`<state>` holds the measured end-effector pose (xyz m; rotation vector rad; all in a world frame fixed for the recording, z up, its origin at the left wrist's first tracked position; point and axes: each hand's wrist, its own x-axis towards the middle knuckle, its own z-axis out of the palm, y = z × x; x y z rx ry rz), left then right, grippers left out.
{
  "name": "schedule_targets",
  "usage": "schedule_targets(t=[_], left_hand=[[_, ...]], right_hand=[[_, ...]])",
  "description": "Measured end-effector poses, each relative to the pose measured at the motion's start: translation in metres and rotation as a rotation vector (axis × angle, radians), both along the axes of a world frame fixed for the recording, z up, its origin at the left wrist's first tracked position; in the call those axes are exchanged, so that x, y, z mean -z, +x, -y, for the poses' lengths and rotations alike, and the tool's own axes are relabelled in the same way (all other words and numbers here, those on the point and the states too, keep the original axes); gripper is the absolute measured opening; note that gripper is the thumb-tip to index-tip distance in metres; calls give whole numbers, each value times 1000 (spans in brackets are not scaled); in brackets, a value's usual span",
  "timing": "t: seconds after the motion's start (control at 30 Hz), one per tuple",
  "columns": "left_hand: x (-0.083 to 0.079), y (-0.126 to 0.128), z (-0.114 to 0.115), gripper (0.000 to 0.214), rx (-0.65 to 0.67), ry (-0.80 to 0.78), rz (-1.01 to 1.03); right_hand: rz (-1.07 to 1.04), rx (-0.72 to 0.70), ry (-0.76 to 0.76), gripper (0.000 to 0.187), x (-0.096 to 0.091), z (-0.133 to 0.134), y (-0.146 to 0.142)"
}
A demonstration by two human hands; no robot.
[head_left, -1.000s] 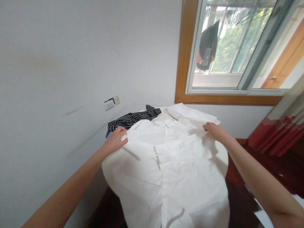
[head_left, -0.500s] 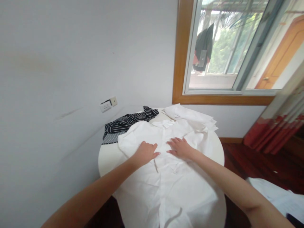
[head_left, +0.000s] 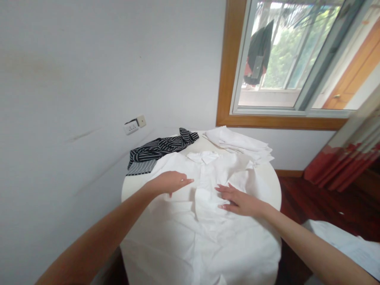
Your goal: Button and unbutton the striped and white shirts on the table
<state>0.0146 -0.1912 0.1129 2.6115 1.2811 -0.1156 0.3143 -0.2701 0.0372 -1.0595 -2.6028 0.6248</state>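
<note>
A white shirt (head_left: 208, 229) lies spread over a small round white table (head_left: 132, 189), its collar (head_left: 203, 156) at the far side and its lower part hanging over the near edge. My left hand (head_left: 168, 182) hovers flat just above the shirt's left chest, fingers stretched out. My right hand (head_left: 237, 200) rests flat on a folded-in part of the shirt near the middle, fingers spread. Neither hand grips anything.
A black-and-white striped garment (head_left: 160, 149) lies at the table's back left by the wall. A folded white cloth pile (head_left: 237, 143) sits at the back right under the window (head_left: 285, 59). A wall socket (head_left: 132, 126) is on the left; red curtain (head_left: 344, 166) stands right.
Both hands went from the shirt's shoulders to its middle, folding the sleeves in. My right hand has since slid nearer along the cloth; my left has lifted slightly.
</note>
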Motion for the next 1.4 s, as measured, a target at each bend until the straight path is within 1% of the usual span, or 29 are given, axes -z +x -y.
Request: schedule_targets(t=[0.03,0.1,0.17,0.23,0.3,0.37,0.4,0.47,0.53,0.6,0.67,0.73,0.8,0.87,0.9,0.93,1.0,1.07,1.1,1.17,1.23,1.3,1.4], left_hand=[[5,6,-11,52,-33,63,3],[20,20,-36,41,-31,197,66],[41,35,-58,32,-14,315,103],[64,46,-75,37,-5,373,104],[87,53,-84,44,4,351,75],[104,56,-87,47,-73,335,68],[110,56,-86,48,-117,332,66],[117,56,-80,51,-189,333,60],[120,57,-71,52,-235,336,54],[120,59,-60,53,-272,339,53],[121,62,-50,53,-294,341,54],[120,64,-44,53,-294,339,52],[116,63,-44,53,-273,313,41],[108,61,-52,51,-236,270,40],[103,60,-58,48,-219,254,54],[98,60,-66,44,-210,249,75],[89,60,-82,34,-221,267,121],[84,63,-95,30,-270,303,146],[84,64,-100,30,-306,326,153],[88,66,-106,29,-390,400,192],[95,67,-107,26,-434,475,246],[102,66,-107,27,-410,526,288],[109,63,-110,33,-347,549,309]], right_hand=[[-23,-11,-20,39,-2,0,1],[-71,-31,-61,42,-3,-3,2],[-128,-43,-97,47,-1,-7,3],[-193,-35,-124,49,4,-13,6],[-247,4,-134,50,11,-20,10],[-282,62,-118,51,17,-28,16],[-292,89,-101,50,20,-32,19],[-287,139,-59,49,22,-42,25],[-236,207,-2,47,22,-52,29],[-121,278,77,44,18,-62,32],[92,366,174,37,10,-71,30],[316,483,259,28,0,-80,27],[449,622,325,22,-11,-89,21],[474,718,378,24,-23,-98,13],[477,743,404,26,-28,-102,8],[474,745,424,27,-32,-107,2],[462,694,443,27,-37,-118,-11],[449,606,428,24,-37,-133,-27],[444,577,418,26,-35,-140,-36],[415,516,394,29,-28,-156,-52],[359,464,391,33,-18,-169,-65],[292,435,413,35,-6,-180,-73],[217,431,455,37,13,-191,-78]])
